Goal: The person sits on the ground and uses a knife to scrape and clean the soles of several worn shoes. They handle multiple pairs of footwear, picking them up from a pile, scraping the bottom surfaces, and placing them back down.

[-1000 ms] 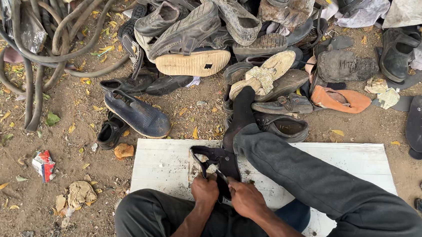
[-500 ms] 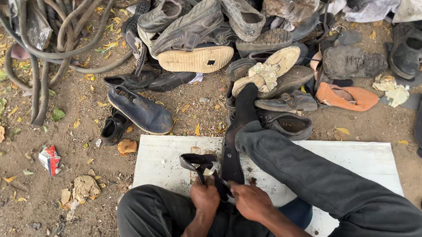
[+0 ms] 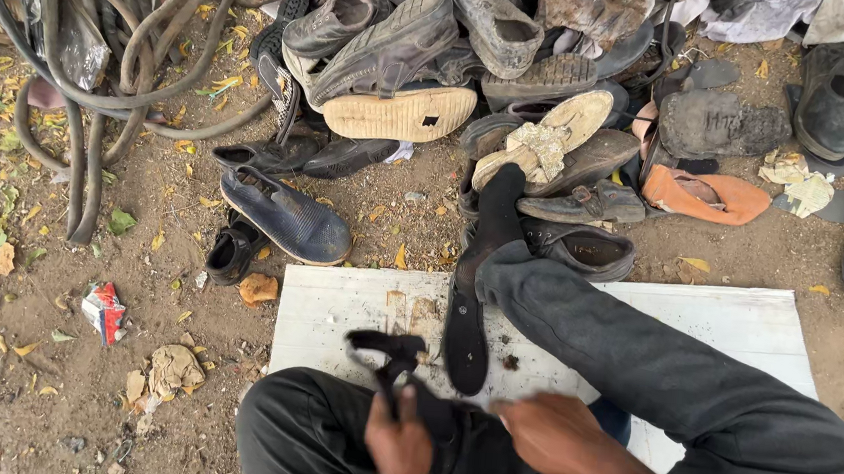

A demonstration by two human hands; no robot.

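Our left hand (image 3: 401, 448) grips a black strap piece (image 3: 391, 353) just above our lap — over the white board (image 3: 356, 307). Our right hand (image 3: 552, 433) looks loosely curled beside it; blur hides whether it holds anything. A black sole (image 3: 465, 336) lies alongside.

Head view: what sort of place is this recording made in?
Probably an outdoor shoe-repair or salvage spot on bare ground. A shoe pile and hoses lie on the dirt, and the person sits on a white board, left hand holding a black strap.
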